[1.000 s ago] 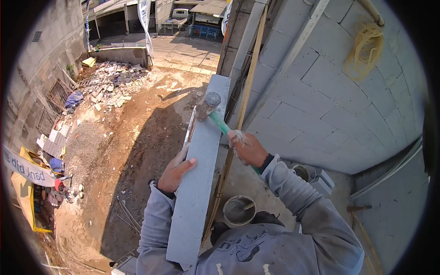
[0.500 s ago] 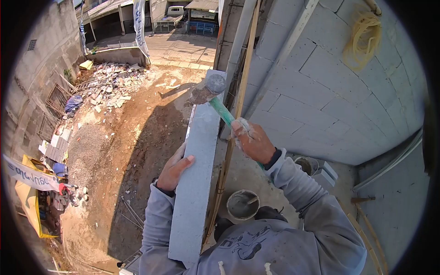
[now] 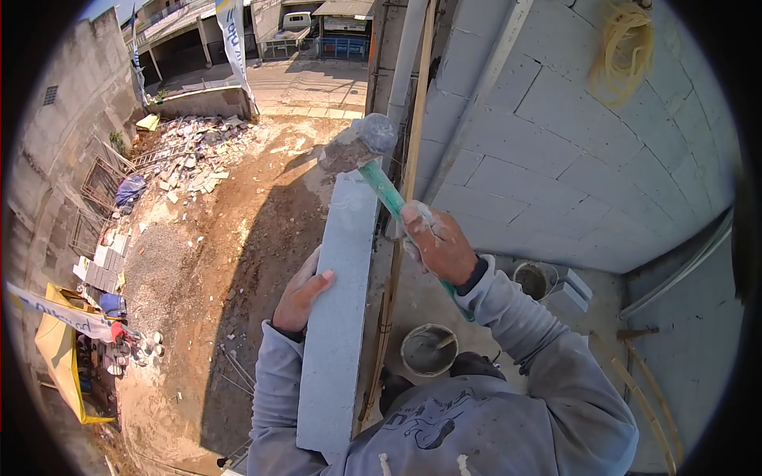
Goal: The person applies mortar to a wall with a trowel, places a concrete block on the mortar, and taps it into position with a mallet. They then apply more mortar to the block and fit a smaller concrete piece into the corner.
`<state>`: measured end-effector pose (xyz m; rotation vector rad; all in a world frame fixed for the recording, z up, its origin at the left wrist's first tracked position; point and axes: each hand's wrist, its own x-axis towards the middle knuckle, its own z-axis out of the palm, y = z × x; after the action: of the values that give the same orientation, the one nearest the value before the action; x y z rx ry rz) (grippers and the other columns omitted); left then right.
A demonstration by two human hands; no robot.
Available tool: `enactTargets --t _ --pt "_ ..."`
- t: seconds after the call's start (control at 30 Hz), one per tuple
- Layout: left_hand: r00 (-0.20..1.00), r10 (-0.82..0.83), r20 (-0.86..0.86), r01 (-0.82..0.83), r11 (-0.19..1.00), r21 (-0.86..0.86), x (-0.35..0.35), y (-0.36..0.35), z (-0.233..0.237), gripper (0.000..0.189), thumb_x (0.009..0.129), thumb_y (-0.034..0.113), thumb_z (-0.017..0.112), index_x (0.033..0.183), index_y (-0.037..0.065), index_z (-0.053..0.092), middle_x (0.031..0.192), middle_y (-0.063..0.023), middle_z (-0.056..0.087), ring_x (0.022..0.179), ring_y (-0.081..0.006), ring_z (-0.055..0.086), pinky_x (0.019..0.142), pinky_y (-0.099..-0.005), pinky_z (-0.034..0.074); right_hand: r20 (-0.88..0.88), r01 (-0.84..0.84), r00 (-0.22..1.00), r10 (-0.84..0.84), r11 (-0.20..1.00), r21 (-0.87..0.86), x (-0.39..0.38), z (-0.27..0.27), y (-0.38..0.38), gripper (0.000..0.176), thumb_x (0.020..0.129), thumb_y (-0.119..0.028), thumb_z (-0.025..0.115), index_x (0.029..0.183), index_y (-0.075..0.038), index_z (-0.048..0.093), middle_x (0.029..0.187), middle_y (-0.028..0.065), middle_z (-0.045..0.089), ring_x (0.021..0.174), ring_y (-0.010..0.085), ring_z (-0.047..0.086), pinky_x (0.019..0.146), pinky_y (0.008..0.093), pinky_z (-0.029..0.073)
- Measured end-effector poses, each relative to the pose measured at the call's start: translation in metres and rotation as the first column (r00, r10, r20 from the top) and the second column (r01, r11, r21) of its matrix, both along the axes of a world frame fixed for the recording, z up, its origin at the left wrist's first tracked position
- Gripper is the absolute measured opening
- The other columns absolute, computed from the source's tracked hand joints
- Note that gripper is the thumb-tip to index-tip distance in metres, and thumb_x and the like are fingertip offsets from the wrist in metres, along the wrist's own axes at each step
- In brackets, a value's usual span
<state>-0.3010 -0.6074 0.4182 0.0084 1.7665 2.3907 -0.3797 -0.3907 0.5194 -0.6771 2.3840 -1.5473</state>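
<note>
A long pale grey lightweight block lies lengthwise along the top of a narrow wall. My left hand grips its outer left side, thumb over the top edge and fingers down the side face. In my right hand is a mallet with a green, mortar-smeared handle, my fingers wrapped round it. Its bulky, dusty head is held over the far end of the block and hides part of it.
Left of the wall is a drop to a dirt yard with a rubble heap and a yellow canopy. A mortar bucket stands by my feet, another bucket farther right. A bamboo pole and a block wall rise ahead.
The mallet head has risen and looks larger, now covering the far end of the block. My left hand keeps its place on the block. The view has shifted slightly.
</note>
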Motion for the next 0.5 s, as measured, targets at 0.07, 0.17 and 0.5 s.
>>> enactTargets --t 0.07,0.17,0.5 --pt "1.000 -0.006 -0.017 0.006 1.000 0.003 -0.002 0.000 -0.001 0.073 0.079 0.036 0.051 0.135 -0.003 0.026 0.126 -0.0159 0.042 0.112 -0.0209 0.043 0.093 -0.0282 0.032 -0.024 0.015 1.000 -0.016 0.998 -0.060 -0.002 -0.003 0.000 0.044 0.094 -0.039 0.038 0.075 0.000 0.047 0.057 0.0123 0.045 0.050 0.0273 0.041 0.051 0.0373 0.037" --pt "1.000 -0.013 -0.003 0.013 1.000 0.008 0.000 0.001 0.004 0.073 0.079 0.036 0.051 0.135 -0.004 0.025 0.127 -0.0158 0.041 0.112 -0.0207 0.043 0.094 -0.0284 0.032 -0.225 -0.025 0.973 0.052 0.992 0.122 -0.017 -0.039 0.005 0.044 0.094 -0.038 0.037 0.076 0.000 0.048 0.059 0.0157 0.048 0.052 0.0332 0.044 0.054 0.0398 0.039" --pt "1.000 -0.015 0.009 0.015 1.000 0.001 0.001 0.001 0.005 0.073 0.080 0.036 0.052 0.135 -0.004 0.025 0.127 -0.0147 0.041 0.111 -0.0197 0.043 0.093 -0.0284 0.033 -0.115 -0.028 0.991 0.074 0.932 0.360 -0.019 -0.049 0.005 0.048 0.094 -0.042 0.034 0.077 0.000 0.050 0.065 0.0194 0.053 0.063 0.0375 0.052 0.061 0.0448 0.040"
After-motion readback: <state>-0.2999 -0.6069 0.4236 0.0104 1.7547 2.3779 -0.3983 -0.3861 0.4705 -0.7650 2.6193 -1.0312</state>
